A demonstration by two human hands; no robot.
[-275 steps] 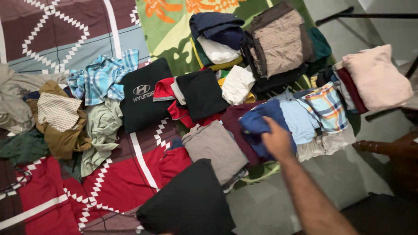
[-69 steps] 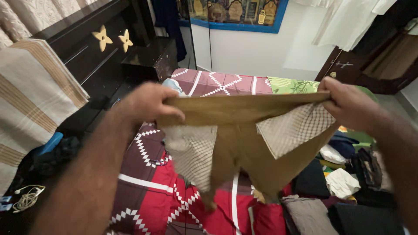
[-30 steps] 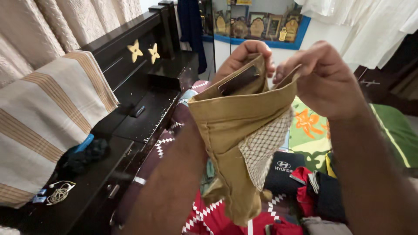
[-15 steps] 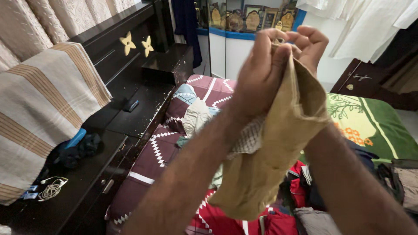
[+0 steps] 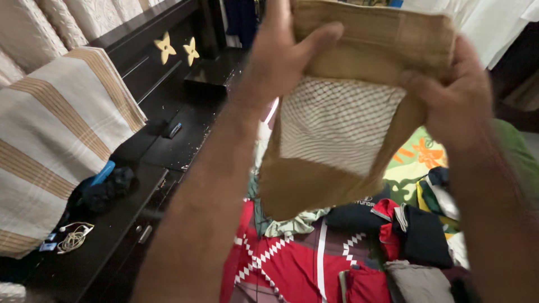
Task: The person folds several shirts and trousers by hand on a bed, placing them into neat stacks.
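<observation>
Two hands share the tan trousers point(image 5: 337, 185) held high above the bed point(image 5: 281, 264), left hand point(image 5: 281, 56) and right hand point(image 5: 455, 101) each with fingers clamped on the waistband, which runs level between them, legs hanging straight down.

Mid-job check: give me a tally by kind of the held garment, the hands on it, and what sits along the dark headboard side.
Tan garment: 1
Hands gripping its waistband: 2, left hand and right hand
Star ornaments: 2
Striped cloth: 1
White earphones: 1
Total: 7
</observation>
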